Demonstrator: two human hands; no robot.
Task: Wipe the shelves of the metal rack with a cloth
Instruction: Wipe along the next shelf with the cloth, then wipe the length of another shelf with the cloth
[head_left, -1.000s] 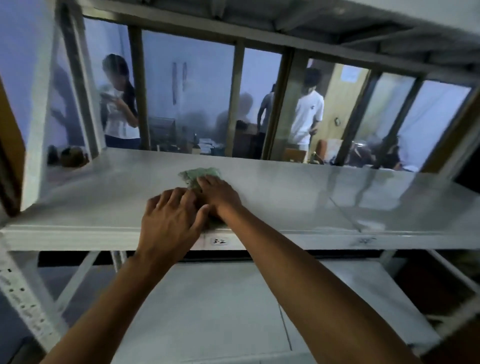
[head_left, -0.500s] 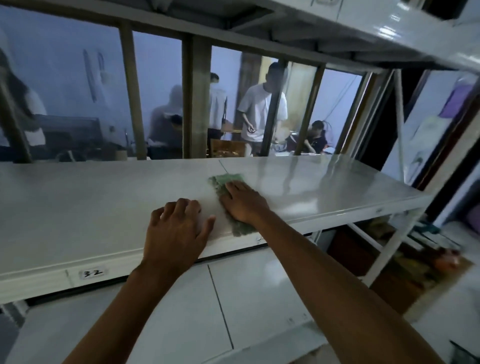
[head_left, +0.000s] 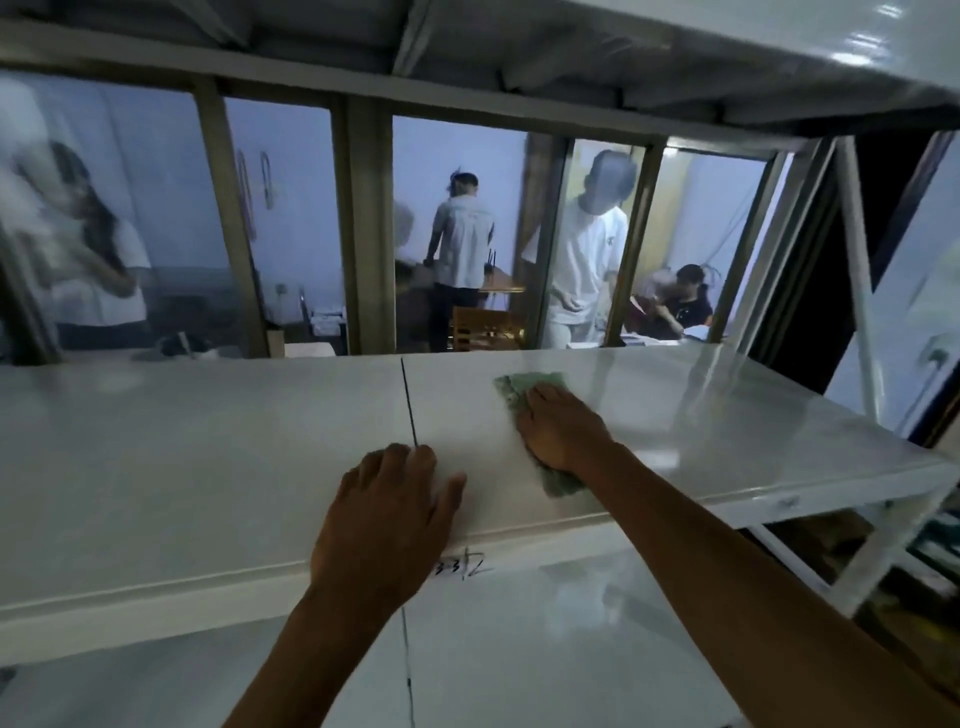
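Two risks from here: green crumpled cloth (head_left: 524, 400), pressed flat under right hand (head_left: 561, 428) right of dark seam (head_left: 409, 400) on glossy white metal shelf (head_left: 208, 457), bunching or skidding; left hand (head_left: 387, 512), open-palmed at front lip, grip empty, slipping off.

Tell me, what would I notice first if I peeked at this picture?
Probably the right hand pressing a green cloth flat on the white shelf, right of the dark seam. The left hand rests open on the shelf's front edge. Behind the rack, people stand past a window.
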